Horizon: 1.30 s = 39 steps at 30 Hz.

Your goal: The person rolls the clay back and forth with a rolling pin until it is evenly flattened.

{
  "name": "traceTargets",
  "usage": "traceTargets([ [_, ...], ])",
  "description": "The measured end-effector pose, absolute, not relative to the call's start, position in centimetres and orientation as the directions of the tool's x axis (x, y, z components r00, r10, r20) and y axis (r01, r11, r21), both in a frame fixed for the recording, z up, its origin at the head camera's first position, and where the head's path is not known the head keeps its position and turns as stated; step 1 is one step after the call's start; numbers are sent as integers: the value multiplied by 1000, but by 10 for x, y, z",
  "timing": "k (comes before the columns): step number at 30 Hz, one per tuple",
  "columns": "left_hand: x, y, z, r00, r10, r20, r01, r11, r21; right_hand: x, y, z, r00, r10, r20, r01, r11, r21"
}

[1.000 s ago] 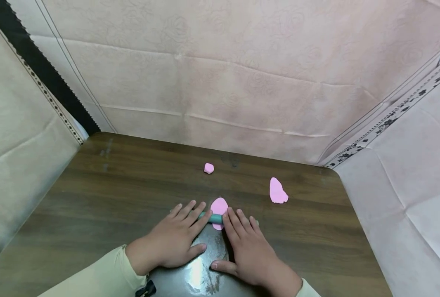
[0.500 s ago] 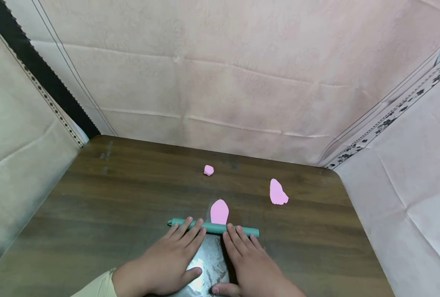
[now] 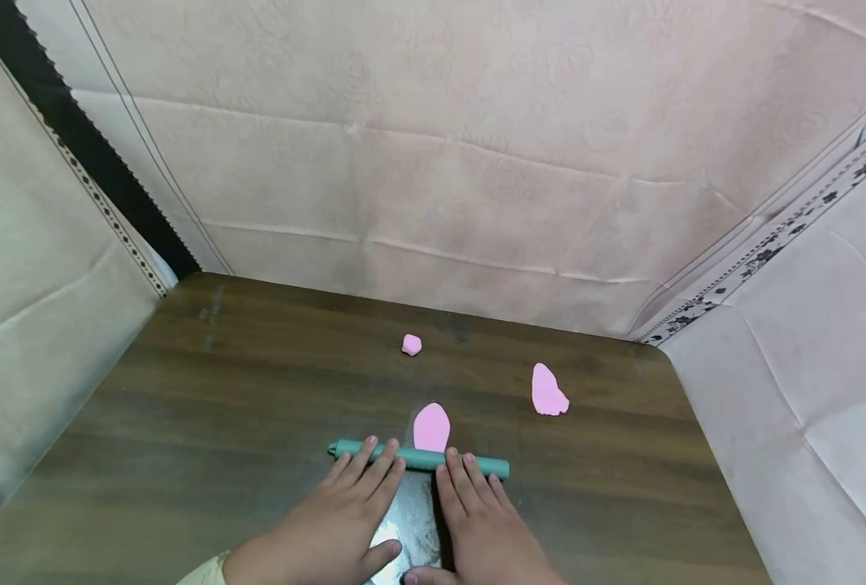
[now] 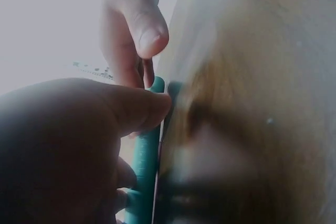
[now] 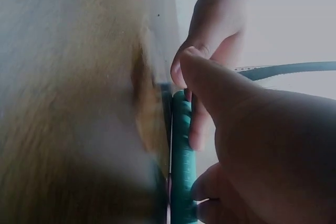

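A slim green rolling rod (image 3: 422,459) lies crosswise on the wooden table, small marks along its side showing in both wrist views. My left hand (image 3: 334,520) rests its straight fingers on the rod's left part. On the right part lie the outstretched fingers of my right hand (image 3: 480,528). Both thumbs point inward, towards each other. Just beyond the rod, between the hands, is a flat oval of pink clay (image 3: 431,426), its near edge right at the rod. Farther off sit a small pink clay lump (image 3: 411,344) and a flattened, irregular pink clay piece (image 3: 547,390).
The brown wooden table (image 3: 257,366) has a rounded far right corner. Pale cloth (image 3: 433,162) hangs behind it and along both sides. A shiny grey patch (image 3: 413,512) shows on the surface between the hands.
Both hands and the green rolling rod have come back towards the body, baring more of the oval pink clay. The small lump and the irregular piece stay where they were on the table.
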State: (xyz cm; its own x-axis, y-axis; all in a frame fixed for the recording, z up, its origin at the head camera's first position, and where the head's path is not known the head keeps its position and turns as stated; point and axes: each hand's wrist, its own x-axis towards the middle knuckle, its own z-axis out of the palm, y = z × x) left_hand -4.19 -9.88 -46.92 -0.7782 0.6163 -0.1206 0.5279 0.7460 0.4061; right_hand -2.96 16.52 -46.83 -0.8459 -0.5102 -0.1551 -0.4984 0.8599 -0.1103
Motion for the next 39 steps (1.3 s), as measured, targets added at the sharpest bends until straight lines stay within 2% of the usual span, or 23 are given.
traceTargets([
  [14,-44,-91,-483,-825,563,-42,498,761,415,-37,155,-472,-886,-456,-84,-446,888,-114],
  [28,-89,-76,-489,-863,504,-17,462,804,374,-75,156,-477,-897,-442,-7,-437,889,-136],
  [39,-128,-73,-487,-874,486,-31,446,825,347,-118,156,-474,-901,-428,-75,-411,895,-175],
])
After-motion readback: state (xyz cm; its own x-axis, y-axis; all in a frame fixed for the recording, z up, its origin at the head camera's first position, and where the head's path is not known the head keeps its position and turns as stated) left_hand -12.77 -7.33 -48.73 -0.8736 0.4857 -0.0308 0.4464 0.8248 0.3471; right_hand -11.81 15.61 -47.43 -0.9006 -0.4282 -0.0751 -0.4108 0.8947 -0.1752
